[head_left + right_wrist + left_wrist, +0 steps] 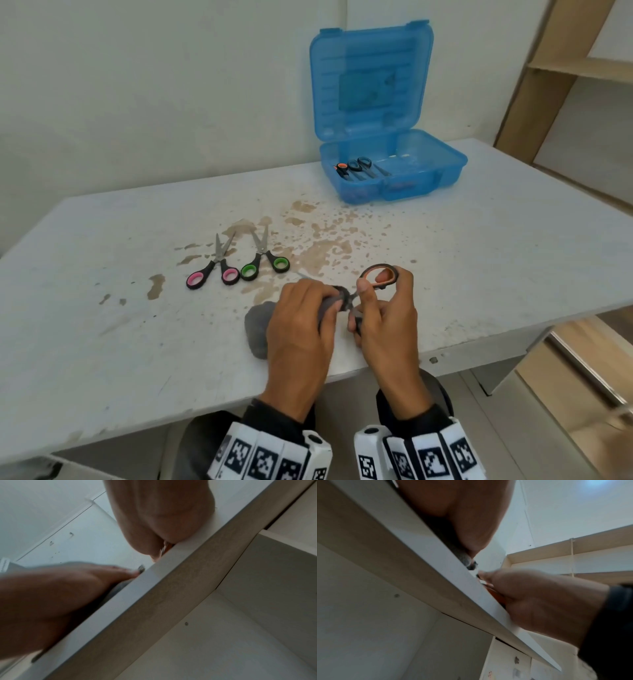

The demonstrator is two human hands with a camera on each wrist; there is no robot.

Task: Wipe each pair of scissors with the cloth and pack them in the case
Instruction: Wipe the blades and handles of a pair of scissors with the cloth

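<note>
Near the table's front edge my right hand [380, 308] grips orange-handled scissors [380, 274] by the handles. My left hand [308, 308] holds a grey cloth [258, 329] wrapped around their blades; a blade tip [303, 275] pokes out past the fingers. Pink-handled scissors [214, 269] and green-handled scissors [265, 260] lie side by side on the table, left of my hands. The open blue case [394, 181] stands at the back with several scissors [356, 166] inside. Both wrist views look up from below the table edge [471, 588] and show blurred hands and a bit of cloth [464, 558].
The white table [137, 342] has brown stains [322, 246] across its middle. The case lid [371, 82] stands upright against the wall. Wooden shelving [565, 85] stands at the right, beyond the table's right edge.
</note>
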